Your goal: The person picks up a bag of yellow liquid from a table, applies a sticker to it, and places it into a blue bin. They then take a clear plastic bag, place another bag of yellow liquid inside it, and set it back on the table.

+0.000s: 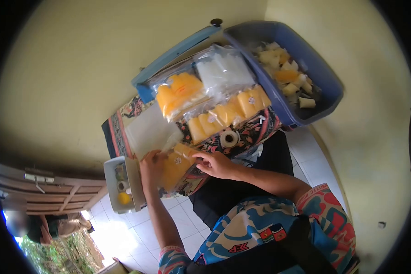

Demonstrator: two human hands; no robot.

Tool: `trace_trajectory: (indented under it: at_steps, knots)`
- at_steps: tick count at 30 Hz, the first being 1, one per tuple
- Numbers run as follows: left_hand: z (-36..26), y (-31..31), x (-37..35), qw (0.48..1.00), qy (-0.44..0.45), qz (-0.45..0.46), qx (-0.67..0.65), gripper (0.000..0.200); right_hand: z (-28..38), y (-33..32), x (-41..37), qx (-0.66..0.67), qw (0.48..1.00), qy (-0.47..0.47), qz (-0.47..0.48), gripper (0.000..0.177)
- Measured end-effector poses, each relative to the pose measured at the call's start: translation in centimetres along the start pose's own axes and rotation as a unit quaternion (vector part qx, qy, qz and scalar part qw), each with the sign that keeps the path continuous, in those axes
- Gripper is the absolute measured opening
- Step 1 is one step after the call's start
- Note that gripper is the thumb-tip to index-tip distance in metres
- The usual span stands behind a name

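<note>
Between my two hands is a clear plastic pack of orange-yellow pieces (174,170) with a small round printed mark. My left hand (151,168) grips its left side; the fingers are partly blurred. At its upper right edge, my right hand (213,164) pinches the plastic with thumb and bent forefinger. Just beyond lie similar yellow packs (228,114) in a row and a roll of tape or labels (229,139). A stack of flat, translucent plastic bags (148,130) lies beyond my left hand.
A blue tub (322,86) of white and yellow pieces stands right. A pack of white pieces (223,68) and a bag of orange pieces (178,91) lie at the back. A white bin (137,182) adjoins the patterned cloth (116,132). A person (50,228) is by the doorway.
</note>
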State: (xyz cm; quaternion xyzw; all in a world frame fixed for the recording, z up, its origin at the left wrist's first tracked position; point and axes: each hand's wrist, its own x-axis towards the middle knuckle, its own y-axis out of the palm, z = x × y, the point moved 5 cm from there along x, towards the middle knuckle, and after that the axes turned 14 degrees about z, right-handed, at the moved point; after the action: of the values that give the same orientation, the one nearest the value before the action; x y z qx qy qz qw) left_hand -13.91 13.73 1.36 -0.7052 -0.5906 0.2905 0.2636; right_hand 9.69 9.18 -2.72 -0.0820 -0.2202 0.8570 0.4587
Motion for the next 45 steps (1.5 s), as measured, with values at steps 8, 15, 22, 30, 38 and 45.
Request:
trace_trajectory:
  at_steps: [8,15,22,30,38,45]
  knots:
    - [1.6,0.2,0.3,0.996,-0.068,0.039,0.040,0.031,-1.2,-0.1,-0.2,0.044,0.999,-0.013,0.021,0.018]
    - [1.1,0.6,0.3,0.995,-0.076,0.066,0.020,0.029,-1.1,0.1,-0.8,0.053,0.997,-0.060,0.007,0.012]
    - [1.5,0.9,0.3,0.997,-0.065,0.032,0.018,0.030,-1.0,-0.4,-1.2,0.062,0.994,-0.090,0.012,0.011]
    - [1.4,1.2,-0.4,0.994,-0.094,0.018,-0.057,0.032,-0.9,-0.8,-1.5,0.037,0.994,-0.106,0.017,0.010]
    - [0.9,1.2,-0.7,0.996,-0.069,0.031,-0.055,0.018,-0.4,-1.2,-1.6,0.015,0.989,-0.144,0.011,0.008]
    - [0.0,1.3,-1.3,0.986,-0.014,0.046,-0.159,0.010,-0.4,-1.3,-1.6,0.026,0.989,-0.141,0.026,0.008]
